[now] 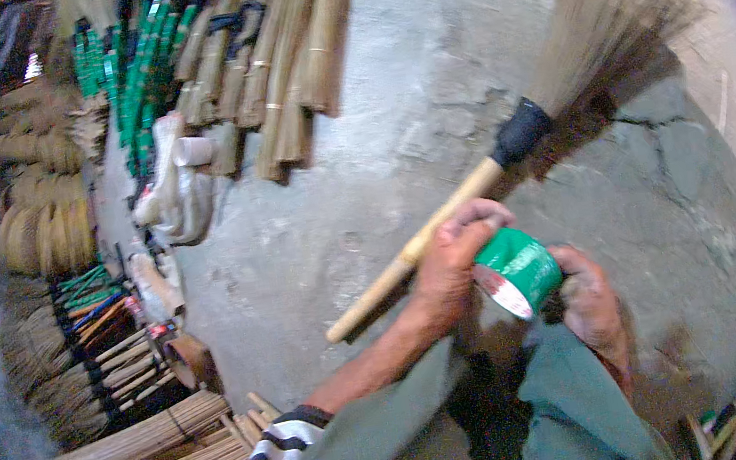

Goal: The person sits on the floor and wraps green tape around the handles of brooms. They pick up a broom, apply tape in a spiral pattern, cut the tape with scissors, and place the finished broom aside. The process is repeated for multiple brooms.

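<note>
Green roll (pixel 532 260) sat over the knees (pixel 583 398), the left hand (pixel 451 265) closed on one side and the right hand (pixel 593 306) curled against the other, while the broom (pixel 525 124) on the floor (pixel 273 292) looked bound at its black neck (pixel 519 133), handle (pixel 418 246) still bare.

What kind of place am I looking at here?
Probably a broom-making workshop or a broom store: a pale-handled broom lies before the person, bundles of dry stalks sit at the upper left, and bristly broom heads are stacked along the left.
</note>
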The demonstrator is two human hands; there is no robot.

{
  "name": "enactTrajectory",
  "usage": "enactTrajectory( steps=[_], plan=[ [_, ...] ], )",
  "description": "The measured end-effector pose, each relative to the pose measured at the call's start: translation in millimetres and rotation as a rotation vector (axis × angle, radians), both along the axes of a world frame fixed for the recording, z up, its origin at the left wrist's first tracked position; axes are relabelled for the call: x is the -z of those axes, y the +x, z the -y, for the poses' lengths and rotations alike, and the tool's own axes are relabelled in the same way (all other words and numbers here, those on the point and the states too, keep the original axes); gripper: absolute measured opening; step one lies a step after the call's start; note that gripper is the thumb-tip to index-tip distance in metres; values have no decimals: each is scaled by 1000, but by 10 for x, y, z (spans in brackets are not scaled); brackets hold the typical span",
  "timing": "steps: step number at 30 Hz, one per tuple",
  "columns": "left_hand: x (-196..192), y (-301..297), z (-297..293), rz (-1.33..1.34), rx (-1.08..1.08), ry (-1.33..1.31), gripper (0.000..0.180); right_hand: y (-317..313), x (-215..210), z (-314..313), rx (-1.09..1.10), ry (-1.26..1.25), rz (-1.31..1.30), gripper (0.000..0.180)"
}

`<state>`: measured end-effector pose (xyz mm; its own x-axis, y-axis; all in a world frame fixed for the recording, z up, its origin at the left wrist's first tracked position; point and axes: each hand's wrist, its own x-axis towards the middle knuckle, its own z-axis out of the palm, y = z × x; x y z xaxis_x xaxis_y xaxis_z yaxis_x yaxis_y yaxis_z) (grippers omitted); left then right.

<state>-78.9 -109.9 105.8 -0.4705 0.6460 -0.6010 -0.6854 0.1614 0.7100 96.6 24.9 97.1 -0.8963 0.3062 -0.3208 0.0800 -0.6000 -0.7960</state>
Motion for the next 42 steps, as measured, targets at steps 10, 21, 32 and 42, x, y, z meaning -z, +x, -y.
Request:
enactTrajectory(
  steps=[10, 21, 32, 42],
  plan=[
    [-179, -43, -70, -193, -135, 21, 24, -108, -149, 65, -51, 118, 108, 39],
    [10, 45, 48, -472, 143, -59, 21, -92, -191, 49, -84, 461, 271, 36],
    [84, -41, 66, -370, 226, -75, 22, -81, -85, 67, -84, 492, 283, 43],
    [126, -1, 73, -652, 116, -96, 7, -112, 184, 119, -149, 900, 224, 30]
  ],
)
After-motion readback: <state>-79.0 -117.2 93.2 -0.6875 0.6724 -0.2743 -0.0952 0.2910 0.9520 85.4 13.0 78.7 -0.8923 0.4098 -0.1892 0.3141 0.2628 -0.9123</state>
